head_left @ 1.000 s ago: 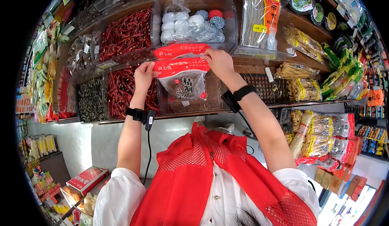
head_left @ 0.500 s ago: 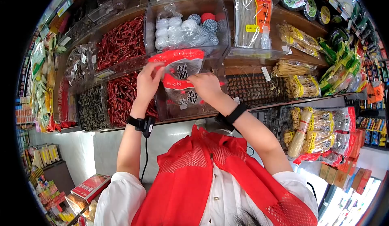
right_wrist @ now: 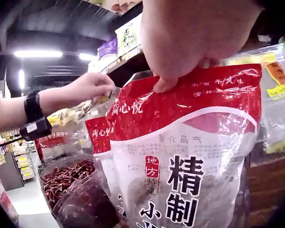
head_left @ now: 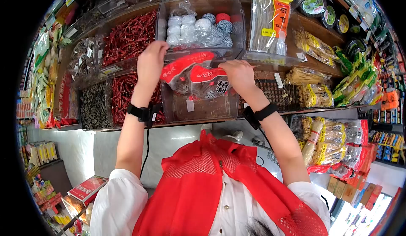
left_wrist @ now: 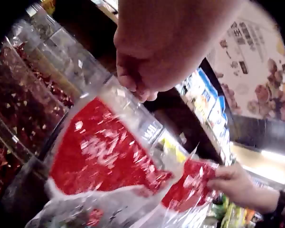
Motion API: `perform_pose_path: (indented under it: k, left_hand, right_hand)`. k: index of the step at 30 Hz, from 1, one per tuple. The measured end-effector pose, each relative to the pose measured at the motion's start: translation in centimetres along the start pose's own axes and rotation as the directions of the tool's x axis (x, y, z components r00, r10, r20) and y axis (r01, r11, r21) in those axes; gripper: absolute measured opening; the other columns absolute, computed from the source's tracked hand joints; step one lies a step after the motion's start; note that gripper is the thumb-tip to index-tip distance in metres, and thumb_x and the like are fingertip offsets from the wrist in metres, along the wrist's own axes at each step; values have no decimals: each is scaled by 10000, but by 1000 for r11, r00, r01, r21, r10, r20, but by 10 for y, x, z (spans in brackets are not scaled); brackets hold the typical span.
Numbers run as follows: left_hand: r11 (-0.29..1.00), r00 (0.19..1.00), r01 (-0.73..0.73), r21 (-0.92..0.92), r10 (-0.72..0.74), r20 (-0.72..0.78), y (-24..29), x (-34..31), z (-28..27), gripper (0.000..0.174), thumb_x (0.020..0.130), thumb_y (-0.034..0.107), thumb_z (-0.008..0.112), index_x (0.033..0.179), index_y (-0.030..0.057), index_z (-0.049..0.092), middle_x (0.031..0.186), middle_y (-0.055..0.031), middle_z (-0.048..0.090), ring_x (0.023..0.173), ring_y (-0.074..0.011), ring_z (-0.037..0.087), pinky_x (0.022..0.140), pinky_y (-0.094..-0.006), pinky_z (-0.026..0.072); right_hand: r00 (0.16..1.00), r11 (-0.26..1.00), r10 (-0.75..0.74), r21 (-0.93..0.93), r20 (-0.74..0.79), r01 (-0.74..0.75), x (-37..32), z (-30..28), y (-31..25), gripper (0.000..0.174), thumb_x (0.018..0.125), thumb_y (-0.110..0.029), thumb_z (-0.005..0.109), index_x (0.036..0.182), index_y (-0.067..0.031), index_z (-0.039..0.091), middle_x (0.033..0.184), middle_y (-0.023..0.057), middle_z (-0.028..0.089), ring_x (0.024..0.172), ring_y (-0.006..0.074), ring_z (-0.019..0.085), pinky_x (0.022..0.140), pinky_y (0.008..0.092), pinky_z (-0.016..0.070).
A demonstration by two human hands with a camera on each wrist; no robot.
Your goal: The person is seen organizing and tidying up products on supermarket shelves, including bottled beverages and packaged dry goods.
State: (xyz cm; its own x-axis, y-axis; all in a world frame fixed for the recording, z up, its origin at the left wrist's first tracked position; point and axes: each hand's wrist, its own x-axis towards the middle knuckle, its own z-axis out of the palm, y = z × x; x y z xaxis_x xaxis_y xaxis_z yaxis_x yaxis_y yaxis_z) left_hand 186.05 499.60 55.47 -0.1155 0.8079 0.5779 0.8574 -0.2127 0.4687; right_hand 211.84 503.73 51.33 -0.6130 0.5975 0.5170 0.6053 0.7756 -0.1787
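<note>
Two clear packets with red tops overlap above an empty bin in the head view. My right hand (head_left: 240,76) pinches the front packet (head_left: 210,75) by its red top edge; in the right wrist view, the thumb of that hand (right_wrist: 194,52) lies over the red band of the packet (right_wrist: 185,107). The other packet (head_left: 177,70) slants behind, to the left. My left hand (head_left: 151,62) is raised beside its upper left corner. In the left wrist view, the fingers of my left hand (left_wrist: 156,52) curl in above the red band (left_wrist: 102,152), with nothing visible in them.
Bins of dried red chillies (head_left: 133,35) stand to the left. Behind the packets is a bin of white, red and patterned balls (head_left: 203,26). A noodle packet (head_left: 270,22) lies at the back right, with yellow-labelled packets (head_left: 315,94) farther right.
My left hand has moved up and off the packets. My right hand has moved right with the front packet, and the packets that lay one above the other now stand more side by side, tilted.
</note>
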Motion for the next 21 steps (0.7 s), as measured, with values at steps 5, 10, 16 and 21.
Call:
perform_pose_path:
  k: [5,10,16,21]
  left_hand:
    - [979,957,-155,132,115,267,3,-2,8,272,766,210,616,968,33,573,890,-137,604,818,-292,587,703,-357,470]
    - [967,872,-70,245,-60,485,-6,-18,44,241,772,230,585,966,87,584,863,-135,615,801,-301,594,684,-392,476]
    - [985,980,162,67,-168,107,-42,-82,-13,85,786,52,556,859,33,596,804,-160,600,716,-334,581,600,-357,464]
    - [992,989,126,6,-125,-86,-12,-108,-49,104,784,-39,527,877,-15,567,811,-160,593,706,-312,579,630,-317,464]
  right_hand:
    - [998,999,37,-11,49,-37,-8,16,0,137,686,-80,534,777,-130,625,697,20,578,728,201,581,653,323,433]
    - [987,993,110,31,115,-115,-11,18,-9,146,717,-73,517,802,-124,624,729,38,583,751,225,585,652,343,458]
    - [925,932,354,28,138,-361,-36,11,6,120,740,-93,526,809,-120,621,769,56,600,755,256,595,643,370,479]
    - [888,890,455,-2,71,-456,-22,17,23,119,791,-147,504,809,-115,617,799,91,617,722,294,597,609,395,480]
